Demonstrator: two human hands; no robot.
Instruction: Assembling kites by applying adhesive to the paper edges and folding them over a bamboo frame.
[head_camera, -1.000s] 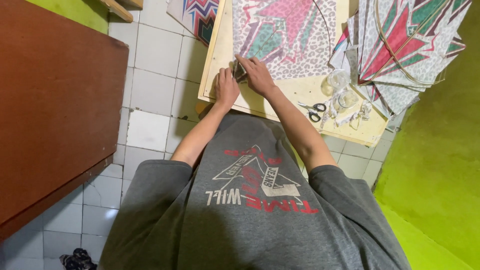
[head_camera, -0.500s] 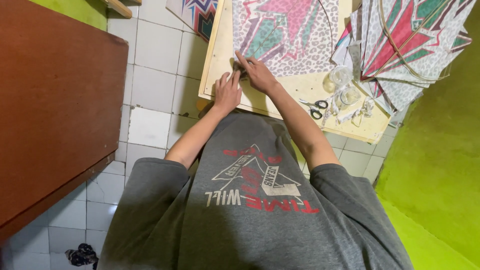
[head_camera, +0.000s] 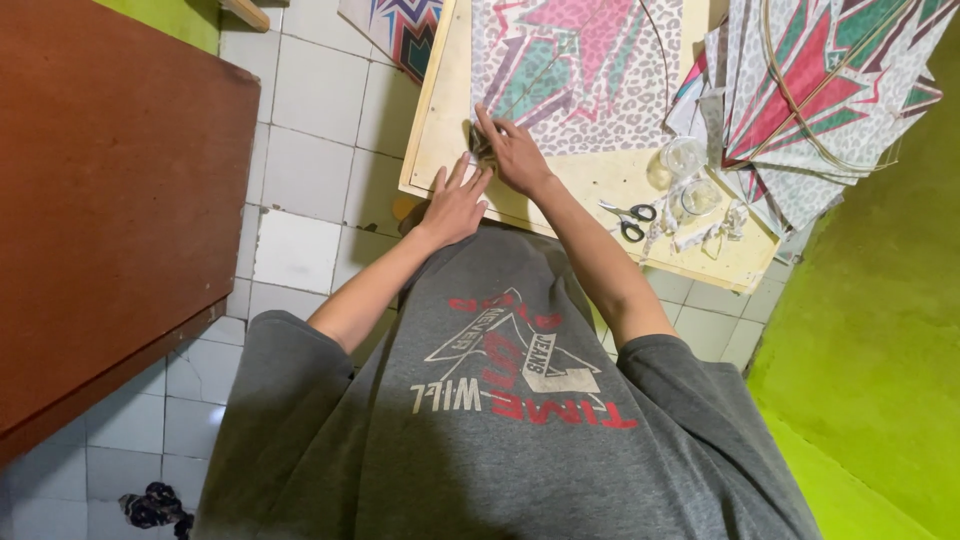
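A patterned paper kite (head_camera: 580, 70), leopard print with pink and teal shapes and thin stick spars, lies flat on a pale wooden board (head_camera: 440, 120). My right hand (head_camera: 515, 155) pinches the kite's lower left corner, fingers folded over the paper edge. Just left of it, my left hand (head_camera: 455, 200) rests flat on the board with fingers spread, fingertips touching the same corner. My grey printed shirt fills the lower part of the view.
Black-handled scissors (head_camera: 630, 218) and two clear round containers (head_camera: 685, 160) lie on the board at the right. A stack of finished kites (head_camera: 830, 90) overlaps the board's right end. A brown table (head_camera: 100, 200) stands left over white floor tiles; a green wall is at the right.
Both hands stay at the kite's lower left corner. My right hand has shifted slightly along the edge and my left fingers have spread flatter on the board.
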